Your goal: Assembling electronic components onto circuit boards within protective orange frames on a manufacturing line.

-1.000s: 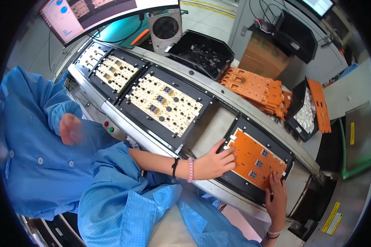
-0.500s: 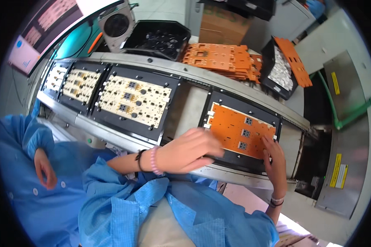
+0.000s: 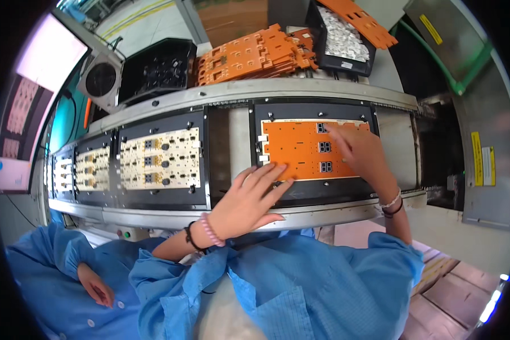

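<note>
Orange, the flat panel (image 3: pixel 289 147) lies right of centre in the frame, seated in its black carrier (image 3: pixel 357 191), with three two-digit seven-segment displays (image 3: pixel 324 147) in a column across its face. Over the last second my left grip (image 3: pixel 248 201) came away from the panel's left end, lifted, and is now down at its lower-left edge. My right grip (image 3: pixel 364 153) has left the right end and moved in over the upper right, close to the topmost display. As I judge it, the work has shifted from the panel's ends to its face, while the panel has stayed in the carrier.

My left grip is palm down, fingers spread, tips on the panel, clasping nothing; its wrist, in a pink beaded bracelet (image 3: pixel 212 229), comes in from the lower centre. My right grip reaches in from the right, one finger stretched toward that display, the rest folded or hidden. Whether it pinches anything, I cannot tell. Left of centre, a cream circuit board (image 3: pixel 178 164) sits well apart.
</note>
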Action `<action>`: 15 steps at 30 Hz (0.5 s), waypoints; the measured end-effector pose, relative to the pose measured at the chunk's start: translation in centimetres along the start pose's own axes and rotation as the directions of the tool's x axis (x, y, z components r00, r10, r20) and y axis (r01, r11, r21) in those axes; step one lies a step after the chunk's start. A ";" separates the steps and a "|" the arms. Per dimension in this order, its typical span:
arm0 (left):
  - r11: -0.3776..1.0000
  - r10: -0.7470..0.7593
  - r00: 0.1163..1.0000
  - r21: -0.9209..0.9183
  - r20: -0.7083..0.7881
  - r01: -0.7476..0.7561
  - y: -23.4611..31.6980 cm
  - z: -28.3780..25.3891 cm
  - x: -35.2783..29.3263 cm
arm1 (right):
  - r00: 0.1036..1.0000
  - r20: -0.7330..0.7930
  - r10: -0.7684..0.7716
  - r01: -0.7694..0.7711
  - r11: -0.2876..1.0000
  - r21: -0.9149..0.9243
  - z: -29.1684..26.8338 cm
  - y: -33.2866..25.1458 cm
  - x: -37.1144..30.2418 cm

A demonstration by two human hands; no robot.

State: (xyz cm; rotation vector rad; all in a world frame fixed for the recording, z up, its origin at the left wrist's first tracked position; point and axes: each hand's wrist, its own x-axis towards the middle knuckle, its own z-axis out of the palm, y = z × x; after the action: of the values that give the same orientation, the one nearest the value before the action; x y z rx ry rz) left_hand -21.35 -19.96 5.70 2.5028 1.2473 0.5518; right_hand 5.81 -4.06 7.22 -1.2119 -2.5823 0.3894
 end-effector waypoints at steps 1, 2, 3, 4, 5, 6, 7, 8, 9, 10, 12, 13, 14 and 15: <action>0.972 -0.016 0.999 0.234 0.052 0.004 0.0 0.6 0.7 | 1.000 -0.018 0.016 -0.016 1.000 0.004 0.2 -0.3 -0.1; 0.972 -0.009 0.997 0.234 0.078 -0.009 0.0 0.9 1.4 | 1.000 0.020 0.006 -0.005 0.998 -0.061 0.5 -0.7 -0.2; 0.971 0.000 0.997 0.240 0.081 -0.020 0.3 1.5 1.7 | 0.998 0.068 -0.009 0.018 0.992 -0.127 0.5 -0.8 -0.4; 0.961 -0.043 0.994 0.278 0.100 0.013 0.5 2.0 2.0 | 0.998 0.058 -0.005 0.013 0.992 -0.129 0.9 -0.4 -0.6; 0.948 -0.087 0.989 0.315 0.116 0.046 0.6 2.3 2.2 | 0.996 0.045 -0.072 0.081 0.971 -0.225 1.8 0.2 -0.7; 0.946 -0.086 0.990 0.320 0.113 0.046 0.7 2.4 2.2 | 0.989 0.043 -0.145 0.151 0.935 -0.320 2.0 0.2 -0.5; 0.939 -0.097 0.988 0.340 0.124 0.049 0.7 2.5 2.2 | 0.987 0.045 -0.151 0.158 0.964 -0.213 1.5 0.4 -0.5; 0.932 -0.109 0.985 0.359 0.134 0.054 0.7 2.5 2.3 | 0.987 0.044 -0.155 0.161 0.963 -0.215 0.8 0.5 -0.8; 0.931 -0.114 0.985 0.360 0.132 0.059 0.6 2.4 2.3 | 0.994 0.053 -0.093 0.100 0.982 -0.161 -0.2 0.1 -1.2; 0.942 -0.095 0.986 0.333 0.138 0.044 0.5 2.1 2.3 | 0.997 0.069 -0.028 0.036 0.993 -0.110 -0.9 -0.3 -1.8; 0.954 -0.083 0.986 0.298 0.144 0.037 0.5 1.5 2.4 | 0.993 0.102 -0.065 0.071 0.996 -0.052 -1.1 -1.0 -3.3; 0.958 -0.082 0.983 0.284 0.163 0.033 0.4 1.3 2.6 | 0.987 0.126 -0.100 0.099 0.995 0.009 -1.0 -1.2 -4.0; 0.962 -0.080 0.980 0.271 0.183 0.028 0.4 1.1 2.7 | 0.986 0.137 -0.100 0.099 0.995 0.011 -0.6 -1.6 -4.5; 0.961 -0.071 0.981 0.275 0.179 0.019 0.4 0.8 3.0 | 0.986 0.118 -0.117 0.130 0.986 -0.108 -0.1 -2.1 -4.6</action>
State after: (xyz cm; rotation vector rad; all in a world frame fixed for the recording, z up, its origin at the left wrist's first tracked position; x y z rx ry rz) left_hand -19.03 -17.84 5.79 2.6634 1.3833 0.1340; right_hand 7.20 -8.94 7.45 -1.0865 -2.7936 0.2931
